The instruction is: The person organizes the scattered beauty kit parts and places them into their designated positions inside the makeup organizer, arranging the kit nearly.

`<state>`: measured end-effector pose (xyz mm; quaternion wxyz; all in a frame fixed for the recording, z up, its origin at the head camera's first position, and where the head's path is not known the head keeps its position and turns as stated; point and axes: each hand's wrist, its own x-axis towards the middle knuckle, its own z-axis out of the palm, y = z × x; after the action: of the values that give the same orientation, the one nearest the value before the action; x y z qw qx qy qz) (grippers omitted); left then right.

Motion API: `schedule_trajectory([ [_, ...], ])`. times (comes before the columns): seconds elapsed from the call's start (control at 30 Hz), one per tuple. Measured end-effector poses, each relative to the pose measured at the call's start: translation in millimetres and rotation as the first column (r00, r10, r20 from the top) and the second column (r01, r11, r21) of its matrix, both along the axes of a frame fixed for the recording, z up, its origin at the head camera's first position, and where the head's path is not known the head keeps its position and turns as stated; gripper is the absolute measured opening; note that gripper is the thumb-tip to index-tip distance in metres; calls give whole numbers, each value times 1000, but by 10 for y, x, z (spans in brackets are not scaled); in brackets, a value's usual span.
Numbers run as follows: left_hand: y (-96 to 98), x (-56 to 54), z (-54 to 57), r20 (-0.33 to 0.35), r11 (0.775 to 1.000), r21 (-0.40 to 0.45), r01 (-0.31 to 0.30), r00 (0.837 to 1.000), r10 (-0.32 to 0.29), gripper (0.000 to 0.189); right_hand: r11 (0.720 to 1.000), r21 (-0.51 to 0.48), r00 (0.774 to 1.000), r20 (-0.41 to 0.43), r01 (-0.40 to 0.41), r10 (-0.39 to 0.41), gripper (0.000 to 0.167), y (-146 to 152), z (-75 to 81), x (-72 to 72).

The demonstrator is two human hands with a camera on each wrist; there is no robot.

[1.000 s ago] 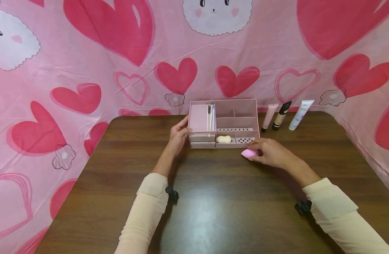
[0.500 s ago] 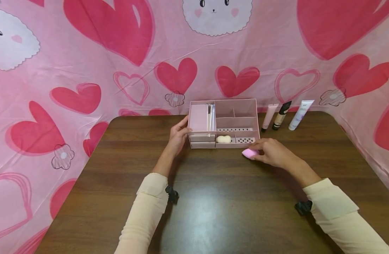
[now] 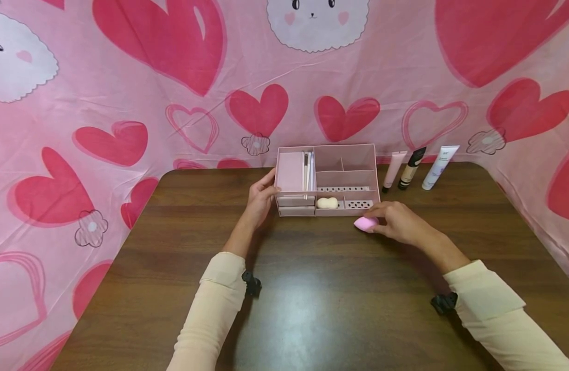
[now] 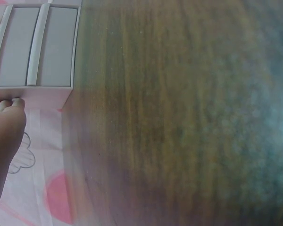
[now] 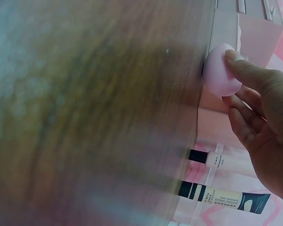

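Pink desk organizer (image 3: 345,178) is touched on L wall by L hand (image 3: 258,202), fingers relaxed. Pink makeup sponge (image 3: 365,224) is pinched by R hand (image 3: 402,223) near organizer's front R corner. Brushes (image 3: 305,175) are held in L compt., cream peanut-shaped sponge (image 3: 328,203) in front one. Layout's unchanged vs. 0.5s ago.

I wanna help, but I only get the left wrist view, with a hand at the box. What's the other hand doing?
Observer: The right hand is holding a pink sponge.
Operator: Is anything inside the box?
Observer: Yes, a cream sponge sits in a front compartment.
Operator: And what's past its right end?
Observer: Three tubes in a row: a pink tube, a beige tube and a white tube.
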<state>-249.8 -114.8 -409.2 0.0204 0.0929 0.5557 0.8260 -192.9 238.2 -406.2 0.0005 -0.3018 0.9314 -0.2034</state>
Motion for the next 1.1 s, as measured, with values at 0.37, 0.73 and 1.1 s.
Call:
schedule_trajectory([
  [0.37, 7, 2, 11, -8, 1000, 9, 2, 1000, -2, 67, 999, -29, 1000, -17, 15, -16, 32, -8, 11, -3],
  [0.73, 9, 6, 19, -10, 1000, 11, 8, 1000, -8, 66, 998, -65, 989, -145, -15, 6, 29, -37, 143, -66],
  [1.1, 3, -5, 5, 11, 1000, 9, 2, 1000, -2, 66, 997, -80, 991, -132, 4, -15, 29, -58, 252, -182],
])
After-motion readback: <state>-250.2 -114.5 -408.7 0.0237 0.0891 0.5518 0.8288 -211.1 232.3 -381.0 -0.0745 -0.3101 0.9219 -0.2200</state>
